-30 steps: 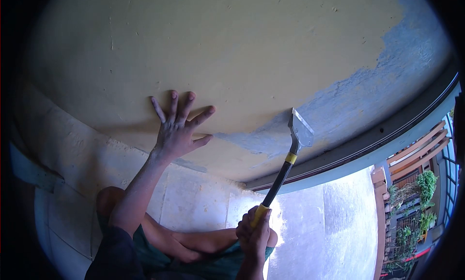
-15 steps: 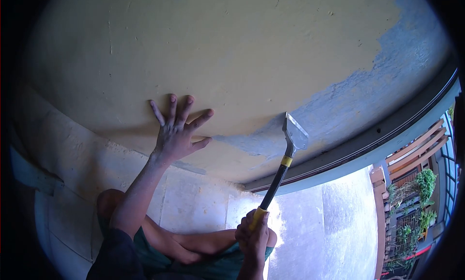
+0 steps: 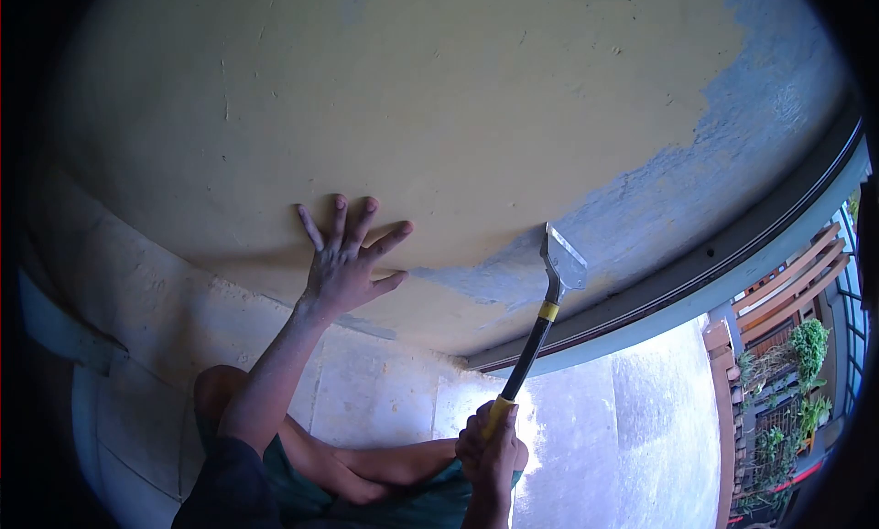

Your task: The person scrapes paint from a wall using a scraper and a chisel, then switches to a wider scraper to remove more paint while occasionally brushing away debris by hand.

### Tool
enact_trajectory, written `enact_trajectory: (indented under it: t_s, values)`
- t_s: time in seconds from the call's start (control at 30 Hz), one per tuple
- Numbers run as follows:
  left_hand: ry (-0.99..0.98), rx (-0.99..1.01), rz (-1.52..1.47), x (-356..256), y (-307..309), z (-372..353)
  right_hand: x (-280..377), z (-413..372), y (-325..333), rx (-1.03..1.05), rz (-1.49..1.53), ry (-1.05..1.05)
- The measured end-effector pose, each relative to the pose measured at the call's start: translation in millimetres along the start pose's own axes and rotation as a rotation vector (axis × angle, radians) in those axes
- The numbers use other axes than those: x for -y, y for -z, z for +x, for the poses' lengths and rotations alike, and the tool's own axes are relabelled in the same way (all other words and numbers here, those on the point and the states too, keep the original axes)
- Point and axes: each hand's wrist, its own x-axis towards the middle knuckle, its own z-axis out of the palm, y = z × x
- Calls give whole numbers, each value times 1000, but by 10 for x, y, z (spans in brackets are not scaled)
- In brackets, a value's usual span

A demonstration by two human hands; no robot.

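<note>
The person sits low on the floor with legs [image 3: 366, 465] folded. The left hand [image 3: 346, 264] is pressed flat on the yellow wall [image 3: 439, 99], fingers spread wide and holding nothing. It looks like a brace, so the body has something to lean on while the other arm pushes.

The right hand [image 3: 490, 447] is clenched around the yellow end of the scraper [image 3: 529, 350], way down at the bottom of the handle. Gripping that far back probably gives more reach and leverage. The blade [image 3: 562, 259] sits tilted against the wall, right where the yellow paint meets the bare grey patch [image 3: 641, 209], with its edge at the paint line.

As for room, there's a big stretch of unbroken yellow above and to the left of the blade, and the flat hand is well clear of it on the left. To the right and below, the grey patch runs down to the dark door track [image 3: 705, 277], a hard edge close to the blade. The sunlit floor [image 3: 632, 437] beside the handle is open, so the arm has room to swing. The plants [image 3: 808, 346] outside are well away.
</note>
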Motion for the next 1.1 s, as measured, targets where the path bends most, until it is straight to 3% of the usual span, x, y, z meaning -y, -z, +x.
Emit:
enact_trajectory:
  t_s: [0.7, 0.77, 0.87, 0.97, 1.1]
  values:
    - [8, -36, -42, -71, 63, -1, 83, -60, -29, 40, -16, 27]
    - [69, -112, -242, -208, 219, 153, 77, -75, -1, 64, 1, -13]
    - [-121, -147, -195, -392, 419, 541, 140, -56, -10, 39, -13, 7]
    - [-114, 8, -157, -536, 644, 996, 203, -41, -7, 63, -54, 43]
    - [-112, -29, -117, -498, 516, 1003, 214, -76, -34, 41, -16, -32]
